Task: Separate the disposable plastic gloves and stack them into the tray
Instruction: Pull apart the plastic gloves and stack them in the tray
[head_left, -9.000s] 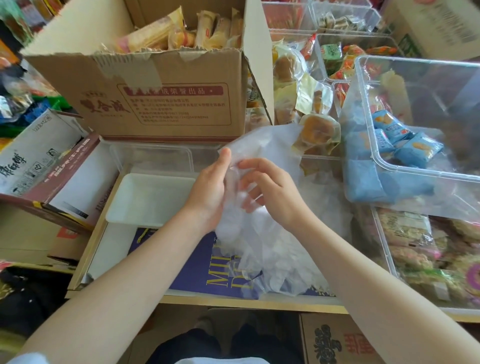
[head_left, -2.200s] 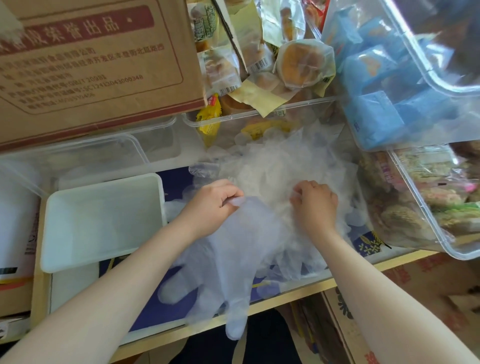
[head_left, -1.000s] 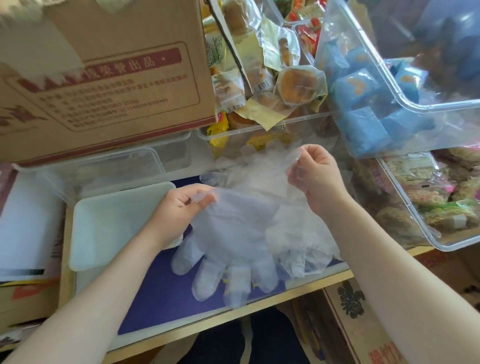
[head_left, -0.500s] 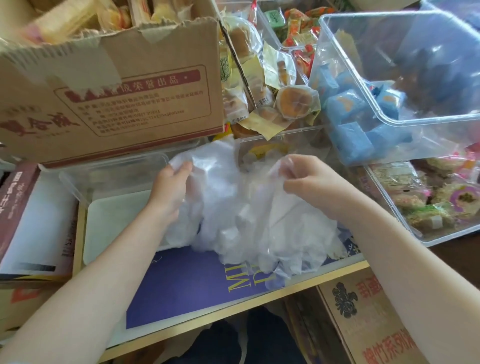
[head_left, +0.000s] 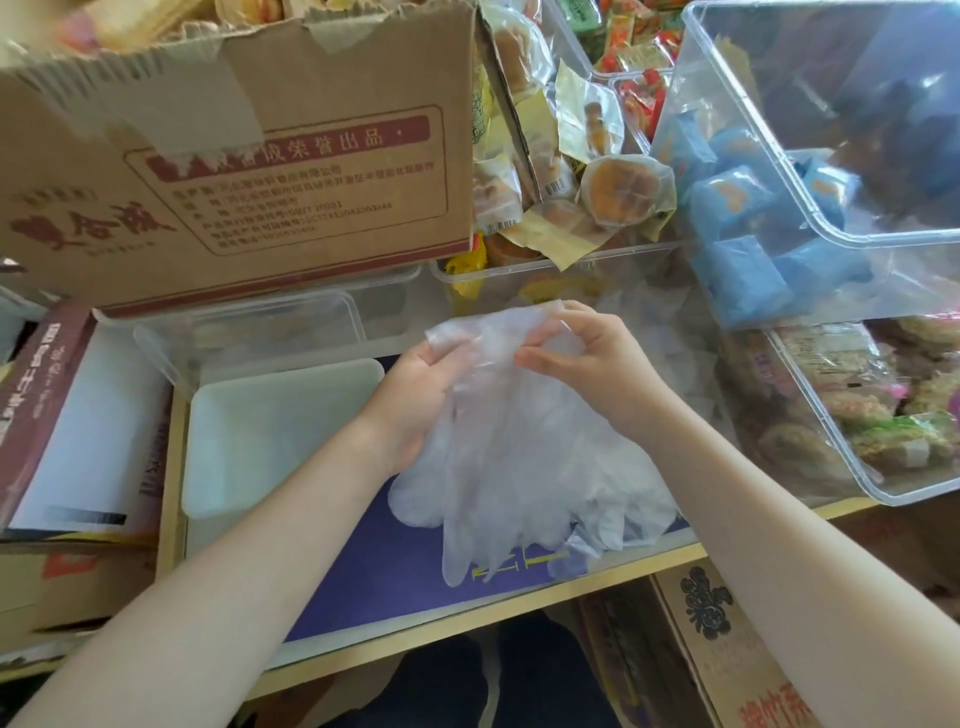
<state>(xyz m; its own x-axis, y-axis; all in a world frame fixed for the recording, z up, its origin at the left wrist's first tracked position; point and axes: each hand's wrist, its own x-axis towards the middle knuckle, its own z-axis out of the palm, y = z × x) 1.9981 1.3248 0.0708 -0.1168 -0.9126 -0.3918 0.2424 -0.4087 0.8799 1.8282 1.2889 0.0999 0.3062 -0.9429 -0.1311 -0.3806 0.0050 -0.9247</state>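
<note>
A bunch of thin clear plastic gloves (head_left: 524, 467) hangs from both my hands over the purple mat, fingers pointing down toward the shelf's front edge. My left hand (head_left: 415, 400) grips the bunch at its left side near the cuffs. My right hand (head_left: 597, 358) pinches the cuff edge at the top between thumb and fingers. The white rectangular tray (head_left: 260, 436) lies to the left of my left hand and holds nothing that I can see. More loose gloves (head_left: 670, 353) lie behind my right hand.
A large cardboard box (head_left: 234, 171) stands behind the tray over a clear lidded container (head_left: 249, 332). Clear bins of blue-wrapped snacks (head_left: 810, 218) and rice cakes (head_left: 857, 410) crowd the right. Wrapped pastries (head_left: 618, 187) pile up at the back. A maroon box (head_left: 57, 415) lies far left.
The crumpled bunch has been drawn out and now hangs lengthwise. My hands have come closer together at the cuffs, and the view has tilted down a little.
</note>
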